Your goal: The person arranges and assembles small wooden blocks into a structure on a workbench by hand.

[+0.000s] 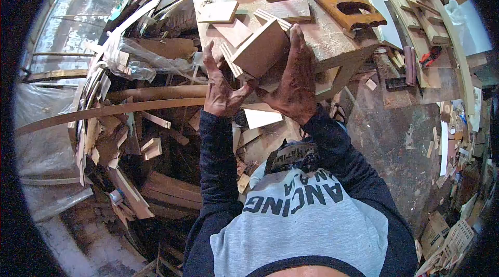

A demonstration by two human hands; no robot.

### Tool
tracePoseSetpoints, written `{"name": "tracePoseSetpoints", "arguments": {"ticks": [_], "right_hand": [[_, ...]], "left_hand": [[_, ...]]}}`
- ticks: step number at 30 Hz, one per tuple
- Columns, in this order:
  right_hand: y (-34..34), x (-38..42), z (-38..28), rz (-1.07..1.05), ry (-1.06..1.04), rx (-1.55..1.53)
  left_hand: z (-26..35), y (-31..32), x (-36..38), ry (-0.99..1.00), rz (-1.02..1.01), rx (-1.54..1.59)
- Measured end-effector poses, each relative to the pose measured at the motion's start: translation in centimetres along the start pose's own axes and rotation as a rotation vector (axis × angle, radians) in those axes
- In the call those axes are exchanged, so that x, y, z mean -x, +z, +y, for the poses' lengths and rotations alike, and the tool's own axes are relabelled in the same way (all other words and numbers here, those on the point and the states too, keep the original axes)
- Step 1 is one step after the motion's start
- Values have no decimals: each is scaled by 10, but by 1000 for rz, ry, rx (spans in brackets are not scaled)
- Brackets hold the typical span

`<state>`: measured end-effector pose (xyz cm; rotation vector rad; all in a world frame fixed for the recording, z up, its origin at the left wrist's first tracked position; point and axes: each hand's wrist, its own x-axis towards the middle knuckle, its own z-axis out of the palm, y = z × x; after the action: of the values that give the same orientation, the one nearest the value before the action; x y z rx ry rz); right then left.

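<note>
Between my hands is a small plywood box (pixel 262 48), tilted at the near edge of a dusty workbench (pixel 332 43). Its brown face is turned up, and layered plywood edges show on its left and far sides. My left hand (pixel 223 89) is at the left side, thumb by the lower corner and fingers pointing up. Along the right side lies my right hand (pixel 293 79), its fingers pressed to the box and its thumb near the lower corner. The undersides of the box and some fingertips are hidden.
A handsaw (pixel 351 9) with a wooden handle lies at the bench's right. Several plywood offcuts (pixel 288 10) lie beyond the box. Scrap wood (pixel 150 147) is heaped at left, with a long curved strip (pixel 114 111). A red-handled tool (pixel 430 57) lies among boards at right.
</note>
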<state>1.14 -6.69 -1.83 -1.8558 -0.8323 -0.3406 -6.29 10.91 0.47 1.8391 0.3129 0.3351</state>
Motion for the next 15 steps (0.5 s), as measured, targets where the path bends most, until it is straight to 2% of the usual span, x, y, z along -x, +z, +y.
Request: {"name": "tracePoseSetpoints", "arguments": {"ticks": [3, 5, 7, 12, 15], "right_hand": [[-5, -1, -3, -25, 29, -6], [-6, -1, -3, -28, 30, -10], [-7, -2, -2, -8, -3, -12], [-9, -1, -2, -26, 23, -10], [-12, 0, -1, -32, 38, -58]], "left_hand": [[10, 3, 5, 38, -24, -26], [-1, 1, -5, -98, 8, 233], [0, 2, -8, -147, 29, 300], [16, 6, 6, 57, -1, -149], [23, 10, 5, -57, 39, 71]]}}
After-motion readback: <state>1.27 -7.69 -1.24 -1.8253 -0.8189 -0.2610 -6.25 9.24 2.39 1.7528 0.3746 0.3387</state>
